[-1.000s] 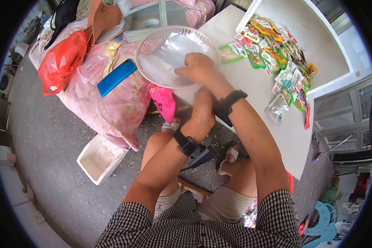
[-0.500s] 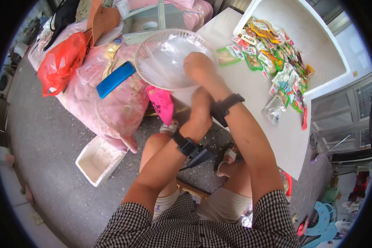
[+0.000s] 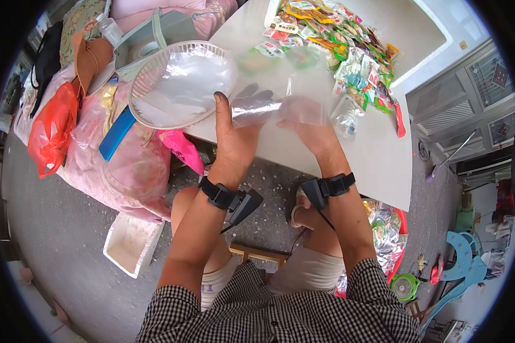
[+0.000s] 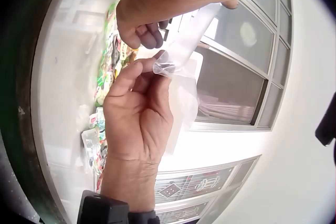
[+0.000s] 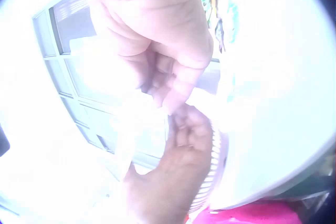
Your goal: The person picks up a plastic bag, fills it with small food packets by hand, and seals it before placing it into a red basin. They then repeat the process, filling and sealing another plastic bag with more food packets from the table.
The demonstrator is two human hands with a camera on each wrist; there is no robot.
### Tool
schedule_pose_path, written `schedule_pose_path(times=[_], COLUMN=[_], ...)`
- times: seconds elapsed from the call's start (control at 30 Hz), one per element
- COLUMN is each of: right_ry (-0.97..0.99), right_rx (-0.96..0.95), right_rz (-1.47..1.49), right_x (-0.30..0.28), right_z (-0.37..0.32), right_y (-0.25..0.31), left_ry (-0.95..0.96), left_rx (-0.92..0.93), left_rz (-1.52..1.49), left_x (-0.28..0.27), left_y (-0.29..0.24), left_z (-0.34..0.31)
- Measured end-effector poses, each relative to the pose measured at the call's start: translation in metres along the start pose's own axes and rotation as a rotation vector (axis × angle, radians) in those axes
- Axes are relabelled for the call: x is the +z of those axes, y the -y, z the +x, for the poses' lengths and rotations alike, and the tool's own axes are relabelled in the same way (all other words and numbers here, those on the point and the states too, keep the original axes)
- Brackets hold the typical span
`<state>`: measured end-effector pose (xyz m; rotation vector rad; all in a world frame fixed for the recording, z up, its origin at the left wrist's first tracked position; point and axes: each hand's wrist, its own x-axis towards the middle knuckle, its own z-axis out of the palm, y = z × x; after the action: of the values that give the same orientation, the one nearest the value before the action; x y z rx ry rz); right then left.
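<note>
A clear plastic bag is spread between both hands over the white table, the packets beyond showing through it. My right hand pinches the bag's lower edge, and the left wrist view shows the film bunched at its fingertips. My left hand has its thumb raised and its fingers behind the bag, visible through it. In the right wrist view the left hand lies just below the right hand's fingertips. Left of the hands, a round plastic basket holds a pile of clear bags.
Colourful snack packets spill from a white foam box onto the table. On pink bedding at left lie a blue phone and a red plastic bag. A foam tray sits on the floor.
Both hands have come away from the basket to the right, and a clear bag is now between them. Earlier the right hand was over the basket, with the arms crossed. The view has turned right.
</note>
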<state>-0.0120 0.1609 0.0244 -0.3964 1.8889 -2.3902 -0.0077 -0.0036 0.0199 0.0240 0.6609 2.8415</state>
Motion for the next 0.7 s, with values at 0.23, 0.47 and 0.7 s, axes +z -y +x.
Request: schedule_pose_path(times=[0.23, 0.47, 0.7], right_ry=[-0.125, -0.288, -0.397], right_rx=[0.147, 0.326, 0.327], right_rz=[-0.515, 0.597, -0.017], right_x=[-0.043, -0.074, -0.061], right_z=[-0.040, -0.044, -0.049], right_y=[-0.035, -0.011, -0.009], left_ry=[-0.037, -0.067, -0.128], left_rx=[0.033, 0.066, 0.490], left_rz=[0.646, 0.921, 1.859], left_x=[-0.018, -0.028, -0.034], left_y=[0.015, 0.010, 0.020], left_z=[0.012, 0.019, 0.020])
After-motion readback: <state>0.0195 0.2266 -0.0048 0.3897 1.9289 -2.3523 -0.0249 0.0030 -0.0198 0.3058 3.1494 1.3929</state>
